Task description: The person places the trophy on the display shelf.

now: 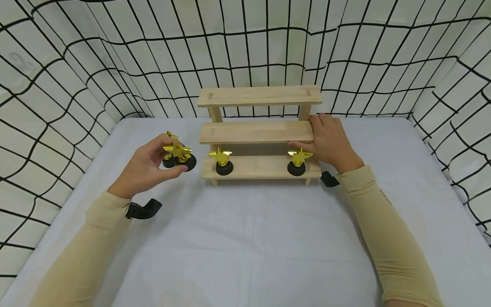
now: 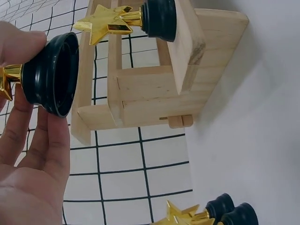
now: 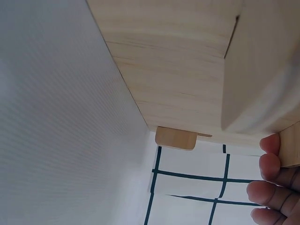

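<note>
A small gold star trophy (image 1: 178,152) with a black base is pinched between the thumb and fingers of my left hand (image 1: 147,164). The left wrist view shows the hollow underside of its base (image 2: 65,75). At least two more trophies (image 2: 241,216) stand on the table beyond that hand, partly hidden in the head view. My right hand (image 1: 333,140) grips the right end of the middle tier of a three-tier wooden display stand (image 1: 257,132). On its bottom tier stand a left trophy (image 1: 223,162) and a right trophy (image 1: 297,162).
A white cloth (image 1: 245,238) covers the table. Black wire grid panels (image 1: 264,51) rise behind the stand and along both sides. Each wrist wears a black camera mount, the left mount (image 1: 143,209) and the right mount (image 1: 329,179).
</note>
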`<state>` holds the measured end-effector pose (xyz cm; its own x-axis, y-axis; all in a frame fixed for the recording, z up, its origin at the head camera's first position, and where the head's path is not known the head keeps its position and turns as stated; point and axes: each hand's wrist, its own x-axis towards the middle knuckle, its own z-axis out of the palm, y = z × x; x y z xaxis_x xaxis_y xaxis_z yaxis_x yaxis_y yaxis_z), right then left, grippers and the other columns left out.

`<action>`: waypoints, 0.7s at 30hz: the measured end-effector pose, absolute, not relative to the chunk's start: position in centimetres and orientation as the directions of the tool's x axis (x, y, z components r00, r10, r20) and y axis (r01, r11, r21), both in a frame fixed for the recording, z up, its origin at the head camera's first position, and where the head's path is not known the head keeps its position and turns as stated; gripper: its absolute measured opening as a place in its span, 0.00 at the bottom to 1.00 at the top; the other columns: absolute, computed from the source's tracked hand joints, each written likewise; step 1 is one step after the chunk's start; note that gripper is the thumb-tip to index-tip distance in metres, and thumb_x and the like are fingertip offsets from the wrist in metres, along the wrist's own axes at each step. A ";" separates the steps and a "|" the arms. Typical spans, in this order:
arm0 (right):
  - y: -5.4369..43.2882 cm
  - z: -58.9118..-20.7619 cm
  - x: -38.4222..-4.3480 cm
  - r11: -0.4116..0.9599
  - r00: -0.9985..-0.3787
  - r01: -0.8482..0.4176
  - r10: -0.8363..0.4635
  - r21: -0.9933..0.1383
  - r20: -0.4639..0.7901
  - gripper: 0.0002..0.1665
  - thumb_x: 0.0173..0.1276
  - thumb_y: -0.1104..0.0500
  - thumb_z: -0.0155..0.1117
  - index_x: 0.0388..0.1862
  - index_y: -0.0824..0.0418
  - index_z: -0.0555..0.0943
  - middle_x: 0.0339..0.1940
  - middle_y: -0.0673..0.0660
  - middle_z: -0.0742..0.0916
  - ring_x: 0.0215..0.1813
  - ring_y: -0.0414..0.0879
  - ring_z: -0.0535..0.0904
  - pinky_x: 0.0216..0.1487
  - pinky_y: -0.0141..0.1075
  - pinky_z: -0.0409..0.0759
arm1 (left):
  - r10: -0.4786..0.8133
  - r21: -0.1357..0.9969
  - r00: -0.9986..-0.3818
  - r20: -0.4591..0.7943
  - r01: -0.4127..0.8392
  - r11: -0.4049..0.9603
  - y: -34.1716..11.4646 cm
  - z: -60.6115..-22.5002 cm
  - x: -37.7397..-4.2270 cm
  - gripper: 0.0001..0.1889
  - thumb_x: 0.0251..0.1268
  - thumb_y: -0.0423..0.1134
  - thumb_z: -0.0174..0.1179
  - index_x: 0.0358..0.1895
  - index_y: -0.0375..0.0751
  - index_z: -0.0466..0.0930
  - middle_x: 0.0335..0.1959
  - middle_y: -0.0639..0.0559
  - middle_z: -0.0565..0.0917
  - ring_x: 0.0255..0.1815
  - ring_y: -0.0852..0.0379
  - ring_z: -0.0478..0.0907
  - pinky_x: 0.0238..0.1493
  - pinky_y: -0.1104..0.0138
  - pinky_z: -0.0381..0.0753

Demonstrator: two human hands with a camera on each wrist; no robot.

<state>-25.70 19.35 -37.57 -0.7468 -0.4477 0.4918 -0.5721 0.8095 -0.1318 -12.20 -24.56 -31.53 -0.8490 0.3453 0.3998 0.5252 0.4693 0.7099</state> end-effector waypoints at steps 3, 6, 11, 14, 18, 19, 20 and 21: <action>19.3 -37.5 -25.7 0.811 -0.748 -0.570 -0.446 -0.131 0.491 0.72 0.49 0.04 0.26 0.44 0.69 0.75 0.33 0.64 0.78 0.35 0.60 0.75 0.39 0.53 0.72 | 0.362 0.694 -0.841 0.403 0.538 0.478 -24.2 -31.2 -12.5 0.27 0.46 0.14 0.72 0.52 0.29 0.75 0.47 0.63 0.79 0.45 0.67 0.79 0.52 0.83 0.81; 19.3 -37.5 -25.7 0.815 -0.757 -0.563 -0.443 -0.136 0.481 0.71 0.49 0.04 0.26 0.44 0.69 0.75 0.33 0.64 0.79 0.36 0.59 0.75 0.39 0.52 0.72 | 0.366 0.706 -0.844 0.393 0.532 0.469 -23.8 -30.9 -12.7 0.26 0.48 0.15 0.72 0.52 0.30 0.76 0.47 0.63 0.80 0.45 0.66 0.79 0.53 0.83 0.81; 19.3 -37.5 -25.7 0.818 -0.764 -0.559 -0.442 -0.139 0.471 0.72 0.48 0.03 0.26 0.45 0.68 0.75 0.33 0.63 0.78 0.36 0.59 0.75 0.39 0.51 0.72 | 0.360 0.742 -0.855 0.374 0.509 0.437 -23.2 -30.6 -13.0 0.26 0.49 0.15 0.72 0.52 0.30 0.75 0.46 0.62 0.80 0.45 0.65 0.79 0.55 0.82 0.80; 19.3 -37.5 -25.7 0.817 -0.762 -0.560 -0.444 -0.136 0.472 0.72 0.48 0.03 0.26 0.46 0.69 0.75 0.33 0.63 0.78 0.36 0.59 0.75 0.39 0.52 0.72 | 0.373 0.735 -0.846 0.380 0.522 0.433 -22.8 -30.4 -13.2 0.26 0.48 0.15 0.72 0.52 0.30 0.76 0.46 0.61 0.80 0.46 0.65 0.79 0.57 0.82 0.80; 19.3 -37.5 -25.6 0.817 -0.759 -0.561 -0.445 -0.133 0.475 0.72 0.49 0.03 0.25 0.46 0.69 0.75 0.32 0.63 0.78 0.35 0.59 0.74 0.39 0.51 0.71 | 0.395 0.720 -0.832 0.390 0.543 0.433 -22.2 -30.2 -13.6 0.26 0.47 0.15 0.73 0.52 0.30 0.76 0.46 0.62 0.80 0.47 0.65 0.79 0.60 0.82 0.80; 19.3 -37.5 -25.7 0.817 -0.759 -0.562 -0.445 -0.133 0.475 0.72 0.49 0.03 0.25 0.46 0.69 0.75 0.32 0.63 0.78 0.35 0.59 0.74 0.39 0.51 0.71 | 0.398 0.717 -0.830 0.390 0.545 0.435 -22.1 -30.1 -13.7 0.26 0.48 0.15 0.73 0.52 0.30 0.76 0.46 0.62 0.80 0.47 0.66 0.79 0.60 0.82 0.79; 19.3 -37.5 -25.7 0.817 -0.760 -0.561 -0.445 -0.133 0.473 0.73 0.49 0.03 0.25 0.46 0.69 0.75 0.32 0.63 0.78 0.35 0.59 0.74 0.39 0.51 0.71 | 0.399 0.717 -0.831 0.389 0.545 0.435 -22.0 -30.1 -13.8 0.26 0.48 0.15 0.73 0.52 0.30 0.76 0.46 0.63 0.80 0.47 0.65 0.79 0.58 0.82 0.79; 19.3 -37.4 -25.6 0.817 -0.761 -0.561 -0.445 -0.134 0.472 0.73 0.49 0.03 0.25 0.47 0.69 0.75 0.33 0.63 0.78 0.35 0.59 0.74 0.39 0.51 0.71 | 0.400 0.715 -0.831 0.388 0.545 0.438 -21.9 -30.0 -13.9 0.26 0.48 0.15 0.73 0.52 0.30 0.76 0.46 0.63 0.80 0.46 0.65 0.78 0.56 0.82 0.79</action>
